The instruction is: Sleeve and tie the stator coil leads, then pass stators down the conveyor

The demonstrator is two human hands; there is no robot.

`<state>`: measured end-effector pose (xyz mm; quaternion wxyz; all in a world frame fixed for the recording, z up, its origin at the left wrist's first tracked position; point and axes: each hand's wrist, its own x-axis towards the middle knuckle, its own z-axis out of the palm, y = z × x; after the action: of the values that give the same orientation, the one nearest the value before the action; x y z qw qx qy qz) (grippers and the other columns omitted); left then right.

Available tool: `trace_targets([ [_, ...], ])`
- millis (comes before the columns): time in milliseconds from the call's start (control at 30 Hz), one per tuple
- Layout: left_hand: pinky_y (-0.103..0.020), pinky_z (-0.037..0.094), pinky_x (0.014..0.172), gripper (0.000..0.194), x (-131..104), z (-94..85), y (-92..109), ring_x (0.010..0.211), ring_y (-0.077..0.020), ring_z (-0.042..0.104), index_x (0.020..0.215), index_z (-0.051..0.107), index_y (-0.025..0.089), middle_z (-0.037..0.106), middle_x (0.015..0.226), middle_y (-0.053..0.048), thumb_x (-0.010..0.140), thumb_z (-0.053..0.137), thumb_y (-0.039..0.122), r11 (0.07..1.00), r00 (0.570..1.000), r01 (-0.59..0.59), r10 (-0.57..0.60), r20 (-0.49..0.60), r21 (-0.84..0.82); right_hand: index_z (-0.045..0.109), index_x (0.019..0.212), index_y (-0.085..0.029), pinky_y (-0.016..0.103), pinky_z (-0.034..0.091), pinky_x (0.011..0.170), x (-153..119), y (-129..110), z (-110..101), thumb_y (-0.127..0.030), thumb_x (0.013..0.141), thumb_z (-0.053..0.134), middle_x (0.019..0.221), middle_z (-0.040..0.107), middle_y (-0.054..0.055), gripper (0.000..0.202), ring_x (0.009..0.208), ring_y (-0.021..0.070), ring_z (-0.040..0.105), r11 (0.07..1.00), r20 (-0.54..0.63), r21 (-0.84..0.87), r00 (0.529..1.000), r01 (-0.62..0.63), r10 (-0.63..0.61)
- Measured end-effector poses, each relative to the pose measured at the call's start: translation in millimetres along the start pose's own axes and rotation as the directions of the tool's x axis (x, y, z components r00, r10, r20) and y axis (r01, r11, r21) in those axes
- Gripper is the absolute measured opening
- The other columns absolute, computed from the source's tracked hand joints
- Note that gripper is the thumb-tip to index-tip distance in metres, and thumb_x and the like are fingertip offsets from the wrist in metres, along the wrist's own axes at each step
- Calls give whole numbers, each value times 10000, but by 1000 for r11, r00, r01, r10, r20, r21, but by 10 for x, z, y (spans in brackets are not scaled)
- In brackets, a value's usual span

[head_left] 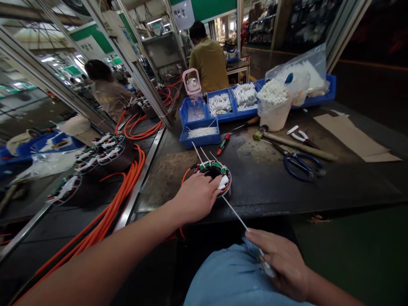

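A round motor stator point(227, 187), with green lacing, white ties and an orange lead, sits near the table's front edge. My left hand point(197, 195) rests over its opening, fingers bent against the white piece point(223, 182) on its right rim; whether they grip it is hard to tell. From the stator's right side a thin white cord point(235, 212) runs taut down to my right hand point(280, 259), whose fingers are closed around it in front of the blue clothing. Two or three white strips point(196, 153) stick up from the stator's back.
Behind are blue bins point(200, 138) of white pieces and a filled white tub point(274, 114). A red-green tool point(223, 144), a hammer point(299, 146), blue-handled scissors point(301, 165) and cardboard point(353, 138) lie rightward. Orange cables point(117, 204) and more stators point(111, 157) are left. Two people sit beyond.
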<state>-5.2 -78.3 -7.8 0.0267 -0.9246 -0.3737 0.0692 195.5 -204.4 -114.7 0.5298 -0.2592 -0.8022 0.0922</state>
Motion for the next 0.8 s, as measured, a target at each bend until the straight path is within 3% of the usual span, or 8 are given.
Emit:
trace_targets([
  [133, -386, 419, 834, 371, 1, -2, 0, 818, -206, 560, 1225, 456, 180, 617, 844, -70, 905, 307, 297, 1000, 1000, 1, -1, -7, 0, 527, 1012, -172, 283, 546, 783, 189, 87, 190, -59, 797, 431, 1075, 619, 131, 261, 1001, 200, 597, 995, -22, -93, 999, -34, 32],
  [233, -380, 427, 832, 359, -12, 4, 10, 818, -204, 566, 1210, 472, 177, 626, 852, -75, 906, 323, 297, 1000, 999, 20, -21, -32, -7, 521, 1000, -184, 273, 523, 778, 415, 249, 382, -70, 774, 428, 1040, 620, 105, 270, 953, 173, 602, 978, -63, -33, 977, -205, 203],
  [333, -406, 390, 934, 365, -38, 53, 17, 888, -195, 580, 1234, 464, 171, 647, 932, -80, 905, 341, 269, 996, 996, 26, -32, -81, -85, 515, 915, -196, 265, 513, 718, 684, 388, 480, -117, 756, 475, 866, 622, 36, 182, 789, 154, 610, 828, -50, 166, 834, -535, 549],
  [433, -433, 319, 1027, 397, -67, 146, 19, 1059, -182, 550, 1281, 421, 207, 622, 1130, -66, 885, 386, 201, 953, 981, 20, -78, -181, -301, 490, 819, -191, 245, 508, 615, 881, 443, 472, -183, 738, 533, 732, 570, -4, 92, 660, 140, 580, 601, 62, 386, 670, -700, 740],
  [500, -443, 320, 1033, 524, -78, 210, 22, 1144, -184, 507, 1354, 308, 222, 609, 1178, -55, 852, 451, 175, 882, 952, 41, -177, -249, -470, 483, 790, -188, 241, 503, 593, 941, 449, 453, -197, 721, 550, 701, 552, -13, 97, 641, 136, 567, 507, 110, 472, 618, -721, 778],
  [600, -467, 325, 1029, 684, -83, 273, 32, 1158, -191, 504, 1400, 188, 211, 653, 1105, -45, 809, 529, 169, 782, 904, 72, -313, -291, -619, 488, 766, -184, 241, 497, 584, 958, 453, 452, -189, 691, 568, 668, 537, -21, 110, 618, 130, 550, 457, 120, 493, 578, -741, 807],
  [733, -462, 250, 1071, 381, -89, 297, 48, 1072, -151, 566, 1198, 507, 279, 646, 1122, 6, 835, 504, 163, 814, 910, 11, -249, -331, -581, 489, 759, -181, 235, 508, 582, 944, 462, 468, -199, 670, 613, 669, 534, -26, 154, 617, 121, 551, 397, 130, 575, 559, -715, 819],
  [800, -438, 271, 1061, 304, -95, 307, 49, 1058, -137, 574, 1122, 570, 273, 645, 1124, 8, 850, 487, 167, 841, 902, -28, -212, -377, -540, 485, 756, -178, 231, 519, 607, 923, 453, 462, -223, 666, 652, 692, 549, -22, 195, 635, 115, 565, 356, 139, 646, 562, -676, 815],
])
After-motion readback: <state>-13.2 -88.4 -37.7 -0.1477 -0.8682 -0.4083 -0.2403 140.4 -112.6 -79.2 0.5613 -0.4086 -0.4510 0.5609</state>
